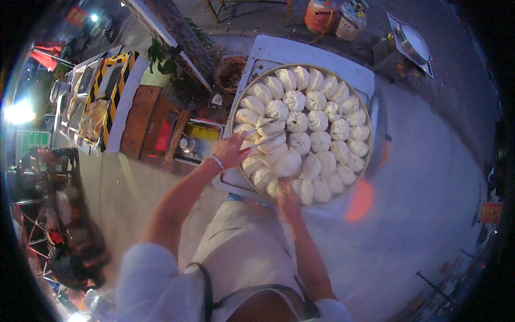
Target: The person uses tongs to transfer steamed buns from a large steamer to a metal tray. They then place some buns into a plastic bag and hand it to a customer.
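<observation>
A round steamer tray (367, 161) of white pleated steamed buns (318, 120) lies before me, with the buns set in rings. My left hand (231, 151) reaches over its left side and grips a pair of metal tongs (261, 141). The tongs' two arms are spread, with a bun (270, 128) between them. At the near rim is my right hand (288, 199), its fingers curled just below a larger, blurred white bun shape (288, 163). Whether those fingers hold it, a thin bag or the rim is hard to tell.
The tray rests on a pale metal stand (310, 50). Left of it are a metal pan (219, 129) with a steel container (188, 145), and a wooden board (141, 120). Gas cylinders (350, 20) stand beyond, near a metal stove-like unit (410, 44). A tree trunk (185, 36) rises behind.
</observation>
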`<state>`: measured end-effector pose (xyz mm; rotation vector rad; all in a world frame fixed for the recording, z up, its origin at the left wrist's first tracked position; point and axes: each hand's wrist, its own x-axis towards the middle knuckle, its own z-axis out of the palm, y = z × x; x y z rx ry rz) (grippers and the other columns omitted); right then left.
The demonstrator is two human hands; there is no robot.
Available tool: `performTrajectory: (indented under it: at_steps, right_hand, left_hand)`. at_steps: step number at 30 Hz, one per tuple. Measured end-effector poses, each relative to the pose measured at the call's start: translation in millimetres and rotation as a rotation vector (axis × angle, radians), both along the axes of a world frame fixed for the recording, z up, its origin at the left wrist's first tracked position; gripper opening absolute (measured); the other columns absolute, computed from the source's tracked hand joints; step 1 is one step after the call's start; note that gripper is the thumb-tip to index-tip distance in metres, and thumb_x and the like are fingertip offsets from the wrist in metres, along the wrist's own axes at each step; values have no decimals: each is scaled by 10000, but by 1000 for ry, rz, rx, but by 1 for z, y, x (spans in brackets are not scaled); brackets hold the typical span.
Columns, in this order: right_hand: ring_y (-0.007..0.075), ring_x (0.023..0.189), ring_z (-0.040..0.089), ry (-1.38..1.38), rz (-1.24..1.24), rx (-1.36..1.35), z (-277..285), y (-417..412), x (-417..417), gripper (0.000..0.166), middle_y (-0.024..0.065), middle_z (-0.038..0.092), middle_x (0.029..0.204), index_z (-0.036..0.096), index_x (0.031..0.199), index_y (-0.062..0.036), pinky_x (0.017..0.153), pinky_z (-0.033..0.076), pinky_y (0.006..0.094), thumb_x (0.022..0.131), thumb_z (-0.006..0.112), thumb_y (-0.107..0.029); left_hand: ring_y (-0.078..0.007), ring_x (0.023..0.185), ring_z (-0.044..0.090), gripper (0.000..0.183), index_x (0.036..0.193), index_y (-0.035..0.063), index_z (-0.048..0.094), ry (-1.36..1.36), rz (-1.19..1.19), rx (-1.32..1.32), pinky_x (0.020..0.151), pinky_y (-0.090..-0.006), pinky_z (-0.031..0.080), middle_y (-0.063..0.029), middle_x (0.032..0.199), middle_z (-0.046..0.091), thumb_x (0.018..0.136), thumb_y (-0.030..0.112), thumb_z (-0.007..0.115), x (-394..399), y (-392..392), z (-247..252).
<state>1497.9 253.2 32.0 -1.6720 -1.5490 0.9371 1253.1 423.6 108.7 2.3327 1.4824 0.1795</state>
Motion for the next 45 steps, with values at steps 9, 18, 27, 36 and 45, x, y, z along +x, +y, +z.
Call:
performTrajectory:
  at_steps: [9, 18, 27, 36, 45]
  right_hand:
    - [191, 600, 561, 153, 14, -292, 41, 9, 31, 390, 77, 602, 745, 508, 1263, 3, 582, 468, 339, 903, 475, -145]
    - [59, 560, 451, 79, 120, -184, 92, 29, 36, 390, -25, 507, 690, 486, 1307, -23, 508, 384, 226, 923, 468, -89]
    - [37, 510, 401, 223, 89, -356, 179, 60, -56, 364, -44, 450, 644, 505, 1279, -38, 432, 303, 211, 916, 482, -49]
    - [61, 441, 398, 202, 145, -426, 249, 79, -269, 252, -17, 460, 596, 567, 1137, -50, 376, 311, 239, 909, 483, -118]
    - [53, 407, 370, 243, 359, -565, 299, 131, -511, 266, -25, 445, 593, 572, 1157, -75, 346, 302, 223, 921, 470, -140]
  left_hand:
    - [-367, 771, 628, 638, 1304, 52, 394, 36, 40, 15, 621, -464, 511, -178, 950, 603, 820, 393, 632, 31, 5, 14]
    - [-389, 797, 627, 575, 1248, 31, 421, -103, 153, 3, 645, -488, 508, -195, 927, 613, 828, 367, 624, 22, 2, 48]
    - [-409, 826, 621, 540, 1180, 16, 446, -238, 248, 46, 694, -496, 499, -210, 919, 626, 826, 386, 618, -77, 2, 80]
    - [-389, 851, 632, 491, 1092, 7, 518, -183, 377, 43, 732, -485, 509, -198, 904, 650, 818, 403, 613, -284, -7, 149]
    - [-382, 888, 625, 408, 1034, 29, 547, -205, 650, 47, 793, -478, 492, -224, 915, 646, 803, 358, 614, -538, -28, 199]
